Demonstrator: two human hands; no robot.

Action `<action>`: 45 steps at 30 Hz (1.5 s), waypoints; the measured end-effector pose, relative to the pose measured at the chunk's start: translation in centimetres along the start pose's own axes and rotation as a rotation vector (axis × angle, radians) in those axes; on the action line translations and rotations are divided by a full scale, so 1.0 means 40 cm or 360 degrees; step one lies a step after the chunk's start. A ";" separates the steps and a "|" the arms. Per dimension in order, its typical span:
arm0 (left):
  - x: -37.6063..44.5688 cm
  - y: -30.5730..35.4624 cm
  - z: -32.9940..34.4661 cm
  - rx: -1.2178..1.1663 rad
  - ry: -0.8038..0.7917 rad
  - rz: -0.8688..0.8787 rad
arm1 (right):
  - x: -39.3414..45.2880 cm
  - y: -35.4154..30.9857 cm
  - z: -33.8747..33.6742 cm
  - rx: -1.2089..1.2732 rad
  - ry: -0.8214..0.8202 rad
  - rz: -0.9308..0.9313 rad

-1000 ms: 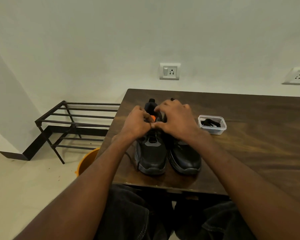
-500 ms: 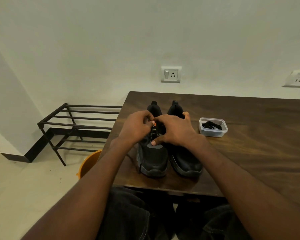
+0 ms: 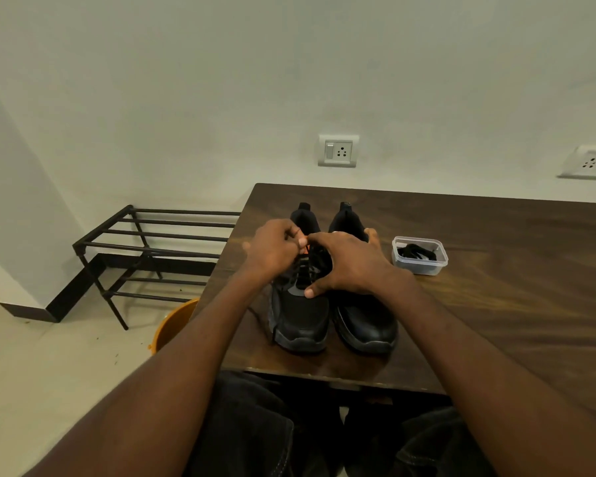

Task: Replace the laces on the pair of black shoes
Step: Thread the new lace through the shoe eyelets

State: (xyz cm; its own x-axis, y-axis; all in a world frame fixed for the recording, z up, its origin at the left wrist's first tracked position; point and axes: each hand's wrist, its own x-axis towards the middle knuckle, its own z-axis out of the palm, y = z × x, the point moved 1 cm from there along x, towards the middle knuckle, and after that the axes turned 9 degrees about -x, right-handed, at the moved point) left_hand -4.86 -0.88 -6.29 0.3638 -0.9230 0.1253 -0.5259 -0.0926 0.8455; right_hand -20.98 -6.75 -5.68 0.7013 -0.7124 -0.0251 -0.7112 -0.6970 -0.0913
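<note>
Left hand point(image 3: 274, 249): fingers curled, pinching the lace point(image 3: 310, 266) at the left shoe's point(image 3: 300, 304) top eyelets, probably to undo it
Right hand point(image 3: 348, 266): spread over both shoes, steadying them
Shoes: side by side near the table point(image 3: 496, 304) edge
Tub point(image 3: 420, 256): beside the right shoe point(image 3: 365, 318), holding dark laces within reach

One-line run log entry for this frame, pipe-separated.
left hand: pinching black lace atop left black shoe | right hand: steadying it | clear plastic tub: spare laces, untouched

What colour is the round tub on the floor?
The round tub beside the table is orange, seen in the head view.
</note>
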 end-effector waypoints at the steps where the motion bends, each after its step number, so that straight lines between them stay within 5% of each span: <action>1: 0.001 -0.006 -0.005 -0.0241 -0.0002 -0.0049 | -0.001 0.001 -0.002 0.0001 -0.0003 0.0004; 4: -0.008 -0.011 -0.018 -0.0327 0.0042 -0.0041 | -0.002 0.001 -0.004 0.0008 -0.0011 -0.0009; 8: -0.022 0.000 -0.018 0.0588 0.0104 0.0119 | 0.003 -0.004 0.003 0.0018 -0.0008 0.0007; 11: -0.021 0.010 -0.011 0.0752 0.0076 0.0140 | 0.000 -0.006 0.003 0.0006 -0.0003 0.0016; 13: -0.021 0.019 -0.006 0.0514 0.0105 0.0154 | -0.004 -0.007 0.000 0.0015 0.0005 0.0027; 16: -0.009 0.012 -0.026 -0.0489 0.0169 -0.0044 | -0.005 -0.012 -0.004 0.0027 -0.0010 0.0044; 18: -0.011 0.002 -0.031 -0.0695 0.0119 -0.0099 | -0.004 -0.015 -0.007 0.0019 -0.0024 0.0041; 23: -0.023 -0.012 -0.010 0.0174 -0.0025 0.0163 | -0.004 -0.014 -0.009 0.0024 -0.0019 0.0032; 27: -0.014 -0.014 0.000 0.0446 0.0029 0.0215 | -0.006 -0.016 -0.006 0.0024 -0.0002 0.0021; 34: -0.005 0.023 -0.036 -0.1197 0.0266 -0.0018 | -0.003 -0.014 -0.010 0.0074 -0.0045 0.0049; 41: 0.003 -0.018 -0.012 0.0166 0.0108 0.0225 | -0.001 -0.016 -0.005 0.0039 -0.0011 0.0058; 45: -0.002 -0.023 -0.008 0.0436 0.0004 0.0213 | -0.004 -0.020 -0.008 0.0028 -0.0015 0.0062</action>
State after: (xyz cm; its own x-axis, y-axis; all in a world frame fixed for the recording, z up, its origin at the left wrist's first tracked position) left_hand -4.17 -0.62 -6.90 0.2792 -0.9329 0.2275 -0.7568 -0.0680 0.6502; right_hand -20.55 -6.10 -5.28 0.6737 -0.7380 -0.0380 -0.7370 -0.6672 -0.1079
